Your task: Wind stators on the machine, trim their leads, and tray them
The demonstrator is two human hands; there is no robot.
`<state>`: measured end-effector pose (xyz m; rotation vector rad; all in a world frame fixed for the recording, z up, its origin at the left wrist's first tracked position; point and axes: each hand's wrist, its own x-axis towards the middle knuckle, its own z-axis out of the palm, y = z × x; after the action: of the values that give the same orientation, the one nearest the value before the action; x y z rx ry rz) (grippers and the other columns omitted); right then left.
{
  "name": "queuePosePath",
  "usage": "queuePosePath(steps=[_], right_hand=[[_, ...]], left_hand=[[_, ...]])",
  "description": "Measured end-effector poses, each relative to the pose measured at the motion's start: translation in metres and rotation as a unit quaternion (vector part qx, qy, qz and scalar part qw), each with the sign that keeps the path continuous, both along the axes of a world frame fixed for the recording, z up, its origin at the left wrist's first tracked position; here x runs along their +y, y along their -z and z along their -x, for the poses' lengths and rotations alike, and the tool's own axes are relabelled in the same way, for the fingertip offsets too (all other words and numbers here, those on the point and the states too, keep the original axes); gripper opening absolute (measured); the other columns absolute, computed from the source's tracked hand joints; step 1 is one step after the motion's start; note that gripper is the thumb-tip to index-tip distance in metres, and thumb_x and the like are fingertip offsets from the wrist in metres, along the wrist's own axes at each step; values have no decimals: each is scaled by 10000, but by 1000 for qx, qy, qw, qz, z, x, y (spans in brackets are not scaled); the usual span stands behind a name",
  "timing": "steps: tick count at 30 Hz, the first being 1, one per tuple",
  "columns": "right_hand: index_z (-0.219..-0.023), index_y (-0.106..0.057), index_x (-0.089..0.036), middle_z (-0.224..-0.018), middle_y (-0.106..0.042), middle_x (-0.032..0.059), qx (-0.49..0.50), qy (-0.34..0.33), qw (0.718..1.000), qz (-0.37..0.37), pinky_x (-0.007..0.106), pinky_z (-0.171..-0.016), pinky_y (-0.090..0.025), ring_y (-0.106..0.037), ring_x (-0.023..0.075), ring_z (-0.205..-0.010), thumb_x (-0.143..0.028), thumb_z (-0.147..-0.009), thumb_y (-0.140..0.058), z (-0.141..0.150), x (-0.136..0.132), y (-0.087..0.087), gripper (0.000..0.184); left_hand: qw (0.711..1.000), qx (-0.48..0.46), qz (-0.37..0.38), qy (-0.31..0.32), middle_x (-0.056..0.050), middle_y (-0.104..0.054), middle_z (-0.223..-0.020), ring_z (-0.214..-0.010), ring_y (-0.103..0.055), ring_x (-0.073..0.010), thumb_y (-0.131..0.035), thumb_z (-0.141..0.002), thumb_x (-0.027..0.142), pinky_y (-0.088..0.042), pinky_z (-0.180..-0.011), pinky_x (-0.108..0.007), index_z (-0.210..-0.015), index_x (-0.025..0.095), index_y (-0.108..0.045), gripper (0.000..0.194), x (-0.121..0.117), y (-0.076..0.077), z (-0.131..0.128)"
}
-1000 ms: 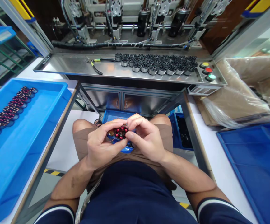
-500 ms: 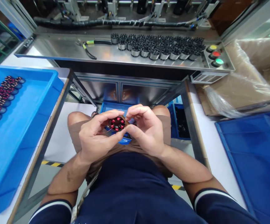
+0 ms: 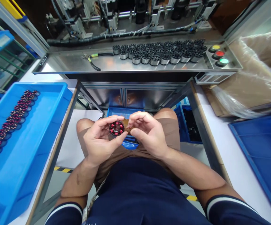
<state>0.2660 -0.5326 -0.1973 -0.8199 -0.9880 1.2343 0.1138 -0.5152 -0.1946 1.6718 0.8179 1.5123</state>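
Observation:
My left hand (image 3: pixel 100 137) grips a round motor stator (image 3: pixel 116 128) by its rim between thumb and fingers. Its dark ring shows red windings inside, and the open face is turned up toward me. Just to its right, my right hand (image 3: pixel 148 132) is closed in a pinch, thumb against fingers. A thin copper-coloured strand seems to show at those fingertips, but it is too small to name. Both hands are above my lap, over a blue bin (image 3: pixel 130 145) that they partly hide.
A blue tray (image 3: pixel 39 125) at left holds rows of wound stators (image 3: pixel 13 122). On the metal shelf (image 3: pixel 62 64) are cutters (image 3: pixel 94 59), several unwound cores (image 3: pixel 155 60) and push buttons (image 3: pixel 218 55). A plastic-lined carton (image 3: pixel 250 90) and blue crate (image 3: pixel 262 150) stand right.
The stator has turned until its face points more toward me. My right fingertips have drawn a little away from its rim. The camera view has shifted.

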Motion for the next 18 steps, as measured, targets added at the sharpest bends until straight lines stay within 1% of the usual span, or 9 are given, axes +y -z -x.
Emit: queuePosePath(steps=[2,3,6,9,11,14,16,18], right_hand=[[-834,-647,-200,-790,-606,-7,-6,-14,1000,-22,276,-717,-509,-577,118,-730,-364,-819,-787,0,-1,1,217],[-791,-647,-196,-762,-602,-10,-12,-8,999,-38,272,-703,-501,-565,113,-709,-329,-849,-755,0,-1,1,182],[-729,-640,-192,-703,-595,-20,-39,34,996,-73,261,-677,-481,-544,104,-669,-211,-874,-701,0,-1,-1,158],[-712,-636,-189,-672,-594,-27,-65,57,993,-82,251,-657,-472,-543,100,-651,-149,-856,-692,-3,-1,-4,159],[-706,-634,-186,-664,-597,-28,-75,57,993,-78,247,-651,-477,-548,99,-645,-150,-854,-693,-5,-2,-6,163],[-756,-663,-182,-715,-630,-15,-78,34,994,-74,249,-662,-498,-583,105,-675,-162,-846,-710,-7,-2,-6,104],[-775,-674,-181,-726,-645,-11,-84,24,992,-95,252,-675,-506,-597,106,-687,-159,-856,-706,-8,-2,-6,90],[-751,-667,-179,-699,-645,-14,-100,35,986,-127,253,-677,-506,-594,103,-670,-151,-871,-695,-8,-2,-8,127]], left_hand=[[1000,-4,21,9,-44,-785,-1044,-963,-759,-180,-871,-701,143,-635,-850,-279,-1093,206,-707,429,0,-2,1],[1000,-4,29,11,-45,-788,-1041,-961,-761,-182,-876,-692,138,-636,-847,-272,-1090,204,-712,436,0,-3,1],[999,0,51,19,-50,-793,-1050,-966,-766,-192,-896,-666,143,-640,-845,-260,-1098,205,-728,467,-1,-5,2],[997,4,70,45,-41,-790,-1095,-987,-764,-186,-890,-672,129,-633,-863,-235,-1143,230,-734,506,-2,-6,3],[996,8,68,57,-33,-785,-1123,-1013,-759,-181,-871,-694,109,-624,-890,-228,-1174,245,-727,519,-2,-6,5],[997,22,48,61,-31,-777,-1153,-1046,-749,-177,-847,-713,81,-611,-922,-224,-1211,252,-711,544,-3,-7,7],[997,34,30,58,-32,-776,-1156,-1049,-747,-171,-842,-712,69,-606,-930,-220,-1219,246,-705,554,-5,-7,6],[998,36,17,43,-35,-779,-1141,-1027,-753,-166,-845,-705,70,-611,-913,-216,-1224,237,-697,565,-7,-7,4]])
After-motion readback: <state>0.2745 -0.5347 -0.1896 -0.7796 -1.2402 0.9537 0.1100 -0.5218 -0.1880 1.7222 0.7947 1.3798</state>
